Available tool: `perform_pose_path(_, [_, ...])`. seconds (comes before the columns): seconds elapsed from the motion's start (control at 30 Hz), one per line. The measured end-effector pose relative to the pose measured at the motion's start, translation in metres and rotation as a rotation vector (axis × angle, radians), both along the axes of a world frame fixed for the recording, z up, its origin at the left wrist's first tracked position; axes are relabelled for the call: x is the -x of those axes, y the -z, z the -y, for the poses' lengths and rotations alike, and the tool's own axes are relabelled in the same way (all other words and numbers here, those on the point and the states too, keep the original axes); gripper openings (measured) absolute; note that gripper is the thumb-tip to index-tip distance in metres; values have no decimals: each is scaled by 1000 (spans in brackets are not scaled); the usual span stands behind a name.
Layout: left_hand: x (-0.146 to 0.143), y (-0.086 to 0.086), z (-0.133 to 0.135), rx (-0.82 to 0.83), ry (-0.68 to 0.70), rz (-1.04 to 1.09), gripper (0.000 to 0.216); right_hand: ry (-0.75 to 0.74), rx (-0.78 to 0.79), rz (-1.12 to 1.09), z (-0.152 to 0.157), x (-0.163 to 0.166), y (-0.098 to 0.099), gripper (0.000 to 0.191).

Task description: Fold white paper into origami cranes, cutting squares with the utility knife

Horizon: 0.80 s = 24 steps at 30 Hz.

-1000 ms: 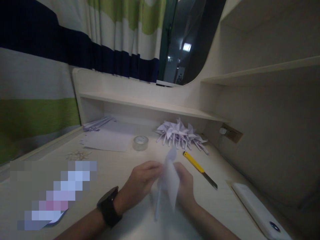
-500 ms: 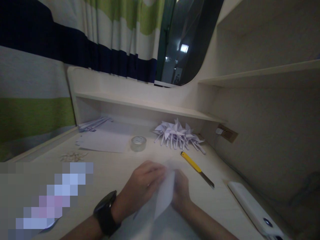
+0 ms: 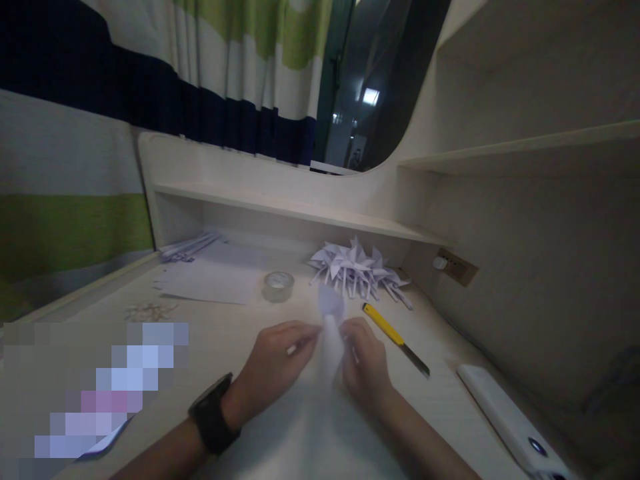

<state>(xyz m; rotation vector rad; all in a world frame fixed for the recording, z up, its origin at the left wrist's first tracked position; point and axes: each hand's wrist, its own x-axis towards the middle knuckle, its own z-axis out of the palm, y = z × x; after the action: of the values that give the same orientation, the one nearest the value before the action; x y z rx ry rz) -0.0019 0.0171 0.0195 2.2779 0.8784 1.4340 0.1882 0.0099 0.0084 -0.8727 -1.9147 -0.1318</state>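
Note:
A white sheet of paper (image 3: 331, 337), smeared by motion and curved, stands between my two hands above the desk. My left hand (image 3: 285, 353), with a black watch on its wrist, pinches the paper's left edge between thumb and fingers. On the opposite edge, my right hand (image 3: 367, 357) grips it with curled fingers. Just right of that hand lies a yellow utility knife (image 3: 384, 323) with its blade out. Behind the paper sits a bunch of white paper pinwheels (image 3: 355, 265). A roll of clear tape (image 3: 278, 287) rests on the desk beyond my left hand.
White paper sheets (image 3: 215, 273) and folded strips (image 3: 193, 247) lie at the back left. Near them is a small pile of thin sticks (image 3: 150, 311). A white oblong device (image 3: 505, 417) lies at the right by the wall. A pixelated patch covers the lower left.
My hands have moved apart a little, one to each side of the paper. The paper has turned from a slanted, folded-looking sheet to an upright curved one.

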Motion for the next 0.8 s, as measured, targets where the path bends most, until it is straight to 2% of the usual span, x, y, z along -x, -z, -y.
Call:
perform_pose_path(0.2, [-6,-8,4,454,129,206,21,94,-157,108,0,0,3,18])
perform_pose_path(0.33, [-8,-7,4,592,186,286,23,59,-184,100,-1,-1,1,20])
perform_pose_path(0.47, [-10,-3,3,715,293,378,29,24,-127,-7,1,2,2,16])
perform_pose_path(0.57, [-9,-1,2,700,319,370,30,-24,-70,-86,3,5,2,15])
perform_pose_path(0.7, [-5,-4,0,577,242,297,26,-54,-57,-118,5,6,1,12])
perform_pose_path(0.8, [-3,-7,-1,557,228,291,23,-56,-46,-119,5,6,0,10])
